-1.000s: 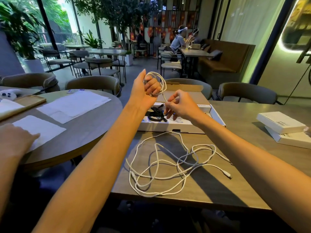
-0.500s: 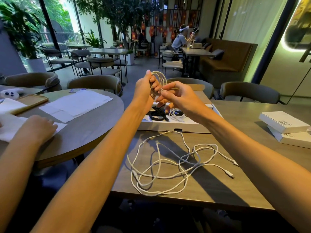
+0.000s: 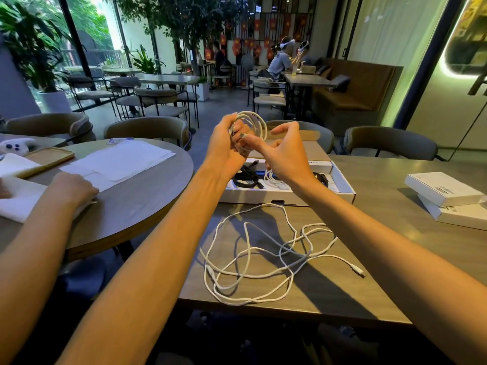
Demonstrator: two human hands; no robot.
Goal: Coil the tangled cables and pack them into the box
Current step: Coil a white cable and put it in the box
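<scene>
My left hand (image 3: 226, 146) is raised above the box and grips a small coil of white cable (image 3: 257, 125). My right hand (image 3: 286, 156) hovers just to its right with thumb up and fingers spread, its index fingertip against the coil. A tangled white cable (image 3: 263, 254) sprawls loose on the grey table in front of me, one plug end (image 3: 359, 271) lying to the right. Behind it the open white box (image 3: 345, 187) holds a coiled black cable (image 3: 246, 178) and a coiled white cable (image 3: 274, 177); my right forearm hides part of the inside.
Two flat white boxes (image 3: 445, 189) are stacked at the table's right. On the round table (image 3: 137, 204) to the left, another person's hand (image 3: 71, 191) rests on white paper. Chairs stand behind both tables.
My right hand has released its pinch on the cable and spread its fingers beside the coil. The other person's hand has slid right on the round table.
</scene>
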